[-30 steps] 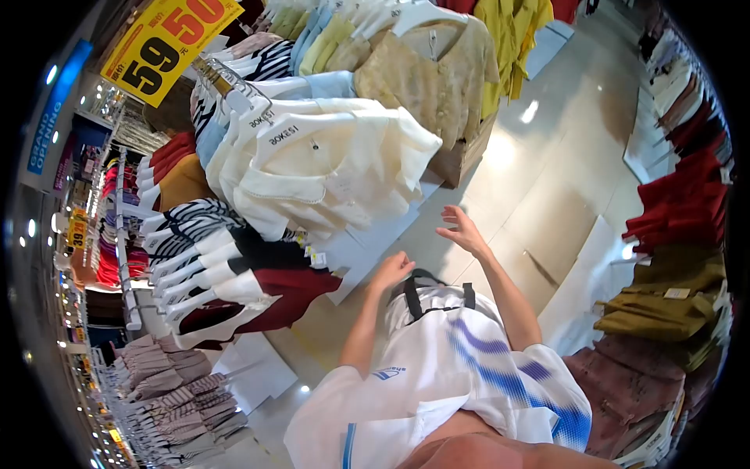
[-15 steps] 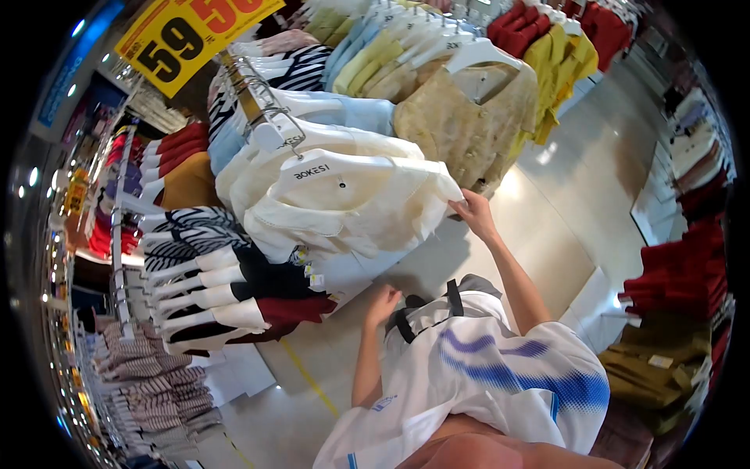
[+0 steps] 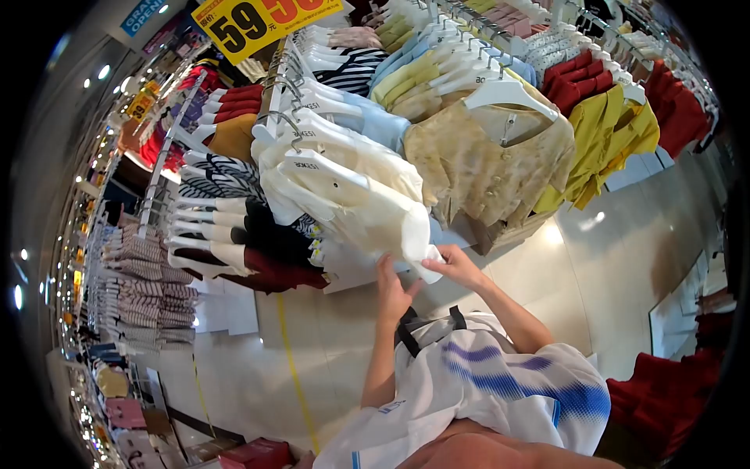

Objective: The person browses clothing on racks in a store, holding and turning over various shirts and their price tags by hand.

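Note:
A cream top (image 3: 355, 215) hangs on a white hanger (image 3: 312, 162) at the front end of a metal rail. My right hand (image 3: 455, 267) pinches the edge of its sleeve, below and right of the hanger. Close beside it, on the left, my left hand (image 3: 394, 291) has its fingers apart under the top's lower edge, with nothing visible held in it. Behind the cream top hang more cream and light blue garments, and to the right a beige buttoned top (image 3: 492, 160) faces outward.
Yellow shirts (image 3: 613, 141) and red garments (image 3: 680, 105) hang at the upper right. Striped and dark tops (image 3: 269, 234) crowd the left rail. A yellow price sign (image 3: 262, 23) stands above. Red clothes (image 3: 664, 399) are at the lower right, and a red box (image 3: 256, 453) lies low on the left.
The view has swung rightward. My right hand first reached the cream top and now draws its sleeve downward, turning the top on the rail. My left hand has risen close to the sleeve.

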A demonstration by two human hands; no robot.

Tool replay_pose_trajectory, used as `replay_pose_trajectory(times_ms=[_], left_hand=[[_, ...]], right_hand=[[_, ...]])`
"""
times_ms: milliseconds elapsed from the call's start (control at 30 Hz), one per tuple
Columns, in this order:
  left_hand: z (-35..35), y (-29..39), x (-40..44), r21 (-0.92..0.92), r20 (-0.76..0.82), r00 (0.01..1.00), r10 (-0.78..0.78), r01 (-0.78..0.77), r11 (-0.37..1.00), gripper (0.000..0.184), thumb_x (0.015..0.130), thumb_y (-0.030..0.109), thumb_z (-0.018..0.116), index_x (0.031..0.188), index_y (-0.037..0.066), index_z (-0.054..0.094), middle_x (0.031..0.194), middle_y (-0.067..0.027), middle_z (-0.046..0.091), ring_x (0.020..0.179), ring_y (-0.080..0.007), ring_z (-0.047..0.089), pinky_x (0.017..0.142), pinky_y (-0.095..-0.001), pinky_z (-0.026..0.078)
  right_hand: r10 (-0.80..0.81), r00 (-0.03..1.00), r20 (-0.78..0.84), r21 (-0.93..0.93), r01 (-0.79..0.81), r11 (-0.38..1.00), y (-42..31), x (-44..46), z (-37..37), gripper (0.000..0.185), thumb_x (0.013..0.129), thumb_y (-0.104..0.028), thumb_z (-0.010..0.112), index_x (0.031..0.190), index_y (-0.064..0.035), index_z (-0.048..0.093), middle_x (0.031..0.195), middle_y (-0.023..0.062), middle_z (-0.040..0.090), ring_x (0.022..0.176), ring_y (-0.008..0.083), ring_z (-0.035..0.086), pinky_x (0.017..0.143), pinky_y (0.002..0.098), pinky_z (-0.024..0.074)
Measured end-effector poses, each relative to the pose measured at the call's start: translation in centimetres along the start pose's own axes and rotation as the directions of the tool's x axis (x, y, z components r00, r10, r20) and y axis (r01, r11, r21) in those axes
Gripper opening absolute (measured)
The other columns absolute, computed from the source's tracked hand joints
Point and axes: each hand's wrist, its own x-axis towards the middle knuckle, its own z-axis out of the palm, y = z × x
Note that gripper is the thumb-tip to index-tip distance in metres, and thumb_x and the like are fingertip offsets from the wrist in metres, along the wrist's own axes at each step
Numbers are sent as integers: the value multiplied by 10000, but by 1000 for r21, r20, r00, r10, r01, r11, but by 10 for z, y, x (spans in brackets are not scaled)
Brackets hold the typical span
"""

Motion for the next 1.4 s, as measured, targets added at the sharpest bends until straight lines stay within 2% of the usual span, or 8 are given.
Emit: replay_pose_trajectory(times_ms=[100,167,367,500,633,900,1167,1400], left_hand=[[19,-14,-14,4,255,967,-15,14,1000,640,687,162,764,1184,-29,410,1139,-195,484,1023,-315,526,865,-404,435],[23,-8,-28,-293,363,900,-241,355,888,655,687,144,757,1209,-1,389,1149,-192,470,1038,-314,518,862,-393,433],[33,58,-38,-244,159,973,-165,201,949,472,777,126,660,1181,36,434,1083,-153,517,994,-295,545,830,-368,443],[30,45,-53,-266,94,933,-346,359,895,375,775,113,648,1110,31,502,1051,-159,551,968,-312,566,812,-360,454],[18,35,-69,-388,0,943,-334,308,869,226,835,20,480,1054,-7,528,922,-104,598,830,-193,595,733,-292,480],[-12,-8,-66,-501,322,880,-350,472,725,153,933,120,486,977,-20,527,872,-98,623,744,-160,616,692,-282,481],[-5,-1,-44,-427,403,892,-207,383,819,595,852,175,613,1301,2,262,1227,-132,430,1047,-194,516,889,-329,430],[-22,-45,-46,-559,310,923,-227,371,742,250,853,23,489,1093,-34,528,1022,-101,588,950,-174,559,840,-297,432]], right_hand=[[10,993,121,118,-25,993,-7,-14,-7,274,891,-229,601,1060,-13,615,887,-22,627,797,31,528,698,219,438],[-13,988,151,250,-25,968,-18,-23,-11,301,898,-227,589,1110,-13,584,896,-28,604,821,41,517,723,226,433],[37,930,365,365,-179,913,-43,-42,-15,353,897,-183,585,1207,-29,521,973,-24,616,857,46,551,767,223,445],[-28,933,359,367,-113,924,-43,-45,-13,360,891,-155,590,1215,-17,517,1014,-7,622,894,60,560,813,238,441],[38,956,290,408,-160,899,-43,-43,-17,318,885,-148,599,1166,-6,555,999,-1,628,892,58,561,815,240,444],[59,998,23,143,-62,988,-51,-36,-15,294,884,-264,596,1072,-39,608,867,-30,615,768,35,541,617,201,445],[-62,975,213,339,-14,941,-42,-23,36,257,896,-197,581,1095,-36,557,955,-9,596,846,62,552,678,222,471],[-2,984,178,244,-42,969,-41,-28,51,196,859,-134,625,1011,-22,571,930,-2,571,827,71,541,634,220,479]])
